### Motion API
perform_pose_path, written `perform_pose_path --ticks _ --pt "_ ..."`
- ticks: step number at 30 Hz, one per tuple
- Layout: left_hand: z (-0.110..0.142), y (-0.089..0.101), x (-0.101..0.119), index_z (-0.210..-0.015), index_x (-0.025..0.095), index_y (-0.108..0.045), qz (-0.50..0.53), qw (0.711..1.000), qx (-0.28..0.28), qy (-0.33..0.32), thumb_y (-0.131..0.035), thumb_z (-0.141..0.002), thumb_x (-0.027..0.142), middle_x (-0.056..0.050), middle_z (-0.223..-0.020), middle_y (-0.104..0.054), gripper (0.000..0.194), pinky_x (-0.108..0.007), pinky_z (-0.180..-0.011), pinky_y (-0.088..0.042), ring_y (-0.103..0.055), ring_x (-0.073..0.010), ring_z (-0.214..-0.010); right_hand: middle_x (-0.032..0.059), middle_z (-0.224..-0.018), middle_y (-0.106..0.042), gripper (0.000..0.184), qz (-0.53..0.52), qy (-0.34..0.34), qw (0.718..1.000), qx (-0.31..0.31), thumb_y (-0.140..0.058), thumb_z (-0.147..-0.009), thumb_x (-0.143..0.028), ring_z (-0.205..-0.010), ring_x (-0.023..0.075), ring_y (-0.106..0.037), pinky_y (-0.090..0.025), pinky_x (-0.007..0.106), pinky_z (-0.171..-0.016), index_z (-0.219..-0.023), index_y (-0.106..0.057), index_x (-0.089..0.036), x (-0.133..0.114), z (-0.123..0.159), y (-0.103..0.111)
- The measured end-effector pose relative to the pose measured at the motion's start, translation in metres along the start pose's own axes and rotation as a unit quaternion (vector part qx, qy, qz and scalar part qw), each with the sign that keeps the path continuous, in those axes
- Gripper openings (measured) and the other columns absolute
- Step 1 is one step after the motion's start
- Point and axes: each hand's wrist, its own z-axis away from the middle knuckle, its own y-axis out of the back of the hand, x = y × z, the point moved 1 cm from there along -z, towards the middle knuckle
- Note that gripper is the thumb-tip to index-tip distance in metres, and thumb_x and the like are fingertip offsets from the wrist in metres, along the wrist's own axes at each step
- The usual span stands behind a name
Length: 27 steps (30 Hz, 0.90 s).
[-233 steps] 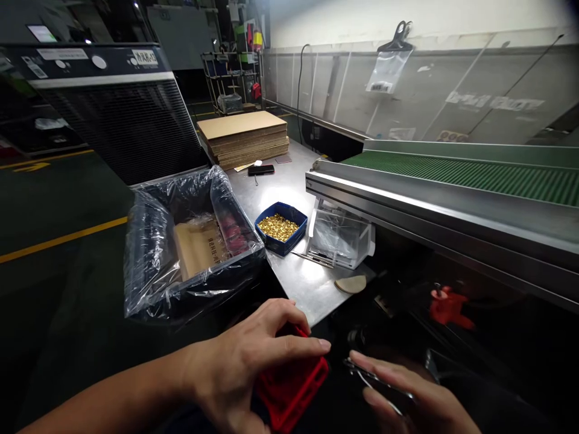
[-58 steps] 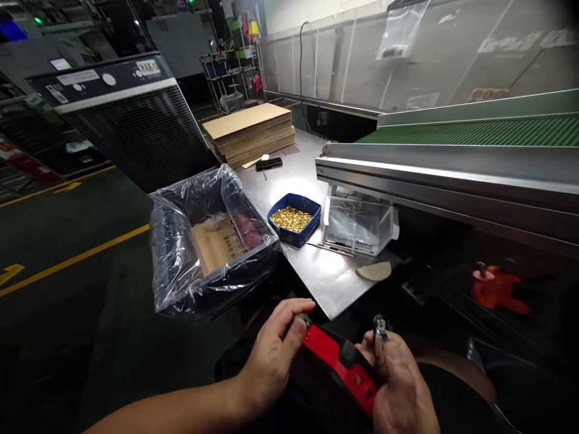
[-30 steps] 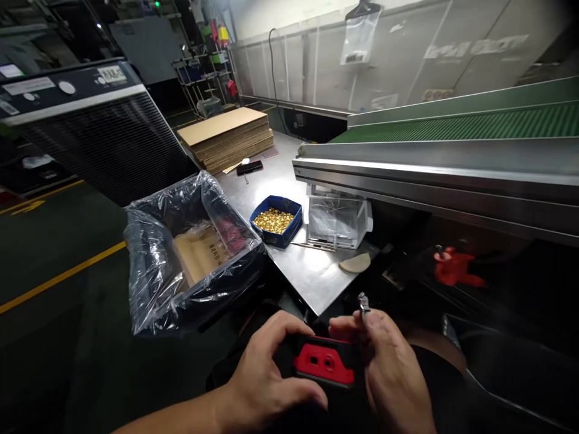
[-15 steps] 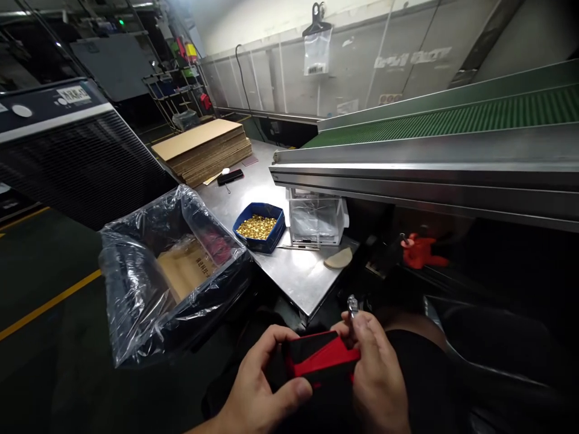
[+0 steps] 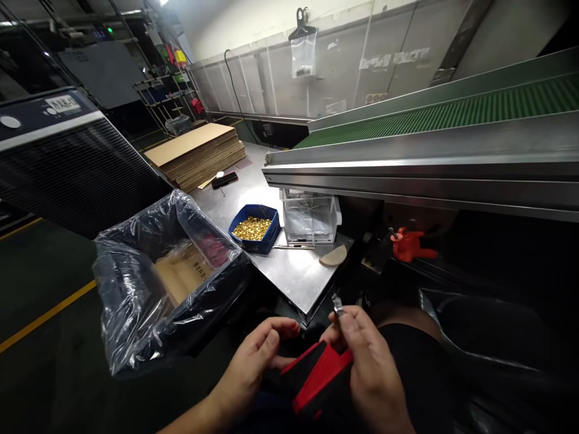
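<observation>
A red and black plastic part (image 5: pixel 316 380) sits low in front of me, held between both hands. My left hand (image 5: pixel 257 364) curls round its left end, fingers bent. My right hand (image 5: pixel 366 367) closes on its right end and also pinches a small metal tool (image 5: pixel 337 303), whose tip sticks up above the fingers. Both hands hover below the front corner of the steel table (image 5: pixel 298 277).
On the table stand a blue tray of small brass pieces (image 5: pixel 253 227), a clear plastic bin (image 5: pixel 310 217) and stacked cardboard sheets (image 5: pixel 196 150). A box lined with a plastic bag (image 5: pixel 167 271) is at the left. A green conveyor (image 5: pixel 429 120) runs at the right, a red clamp (image 5: pixel 407 244) under it.
The red part has turned in my hands from face-up to edge-on and tilted. My view has swung right, so the table and box appear further left.
</observation>
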Motion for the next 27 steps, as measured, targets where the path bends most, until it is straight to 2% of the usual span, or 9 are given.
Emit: perform_pose_path --ticks 3,6,9,12,15,19,21,24,27 --pt "-0.008 -0.005 0.008 -0.123 0.015 -0.062 -0.035 0.991 -0.109 0.067 -0.078 -0.075 0.065 -0.010 -0.112 -0.065 0.072 -0.028 -0.085 -0.046 -0.062 -0.0233 -0.104 -0.0004 -0.067 -0.063 0.044 0.052 0.023 0.995 -0.086 -0.051 -0.090 -0.065 -0.055 0.0136 -0.054 -0.043 0.025 -0.053 -0.093 -0.056 -0.021 -0.001 0.010 -0.011" --pt "-0.010 -0.007 0.012 -0.119 0.013 -0.064 -0.019 0.984 -0.160 0.078 -0.089 -0.069 0.050 -0.007 -0.104 -0.067 0.067 -0.027 -0.087 -0.045 -0.062 -0.0203 -0.100 0.0017 -0.076 -0.069 0.042 0.062 0.035 0.995 -0.070 -0.053 -0.090 -0.063 -0.064 0.0164 -0.063 -0.050 0.027 -0.061 -0.096 -0.058 -0.021 0.000 0.010 -0.015" --pt "-0.007 -0.003 0.008 -0.129 0.015 -0.062 0.092 0.981 -0.134 0.103 -0.085 -0.075 0.045 -0.012 -0.120 -0.068 0.066 -0.031 -0.094 -0.046 -0.065 -0.0220 -0.105 0.0072 -0.096 -0.073 0.045 0.108 0.062 0.991 0.056 -0.056 -0.088 -0.064 -0.085 0.0220 -0.069 -0.055 0.031 -0.075 -0.101 -0.063 -0.021 0.007 -0.010 -0.002" --pt "-0.002 0.002 0.001 -0.139 0.014 -0.055 0.233 0.952 -0.148 0.136 -0.071 -0.083 0.047 -0.018 -0.127 -0.066 0.067 -0.040 -0.101 -0.045 -0.066 -0.0286 -0.112 0.0088 -0.099 -0.071 0.053 0.205 0.093 0.960 0.165 -0.059 -0.082 -0.068 -0.087 0.0237 -0.067 -0.054 0.035 -0.077 -0.101 -0.068 -0.019 0.025 -0.038 0.016" --pt "0.002 0.006 -0.003 -0.144 0.017 -0.050 0.328 0.916 -0.196 0.125 -0.058 -0.086 0.054 -0.021 -0.136 -0.060 0.070 -0.051 -0.102 -0.043 -0.060 -0.0367 -0.123 0.0076 -0.098 -0.067 0.055 0.276 0.097 0.946 0.141 -0.061 -0.080 -0.070 -0.081 0.0220 -0.063 -0.052 0.036 -0.074 -0.100 -0.070 -0.020 0.041 -0.061 0.025" --pt "0.000 0.015 -0.010 -0.140 0.019 -0.054 0.361 0.906 -0.193 0.106 -0.052 -0.088 0.071 -0.018 -0.137 -0.059 0.074 -0.049 -0.094 -0.049 -0.059 -0.0370 -0.124 0.0049 -0.100 -0.064 0.048 0.346 0.138 0.922 0.109 -0.065 -0.083 -0.064 -0.085 0.0217 -0.061 -0.049 0.037 -0.076 -0.110 -0.067 -0.024 0.037 -0.074 0.013" --pt "-0.002 0.021 -0.014 -0.141 0.019 -0.054 0.372 0.903 -0.188 0.104 -0.057 -0.085 0.074 -0.017 -0.132 -0.062 0.079 -0.046 -0.093 -0.049 -0.062 -0.0358 -0.119 0.0049 -0.100 -0.064 0.042 0.362 0.220 0.897 0.126 -0.066 -0.086 -0.056 -0.085 0.0208 -0.060 -0.049 0.035 -0.077 -0.112 -0.065 -0.023 0.034 -0.082 0.003" --pt "-0.004 0.030 -0.021 -0.141 0.017 -0.053 0.389 0.898 -0.179 0.100 -0.064 -0.082 0.072 -0.018 -0.128 -0.064 0.082 -0.044 -0.094 -0.048 -0.064 -0.0343 -0.114 0.0094 -0.100 -0.063 0.034 0.416 0.368 0.822 0.129 -0.064 -0.091 -0.045 -0.091 0.0229 -0.059 -0.048 0.037 -0.084 -0.109 -0.064 -0.016 0.048 -0.102 -0.007" --pt "-0.004 0.037 -0.024 -0.139 0.015 -0.055 0.407 0.893 -0.169 0.096 -0.066 -0.080 0.071 -0.019 -0.126 -0.065 0.081 -0.046 -0.097 -0.045 -0.066 -0.0342 -0.110 0.0101 -0.091 -0.066 0.032 0.509 0.393 0.762 0.080 -0.057 -0.095 -0.046 -0.089 0.0261 -0.057 -0.044 0.039 -0.081 -0.099 -0.066 -0.016 0.081 -0.127 -0.009"
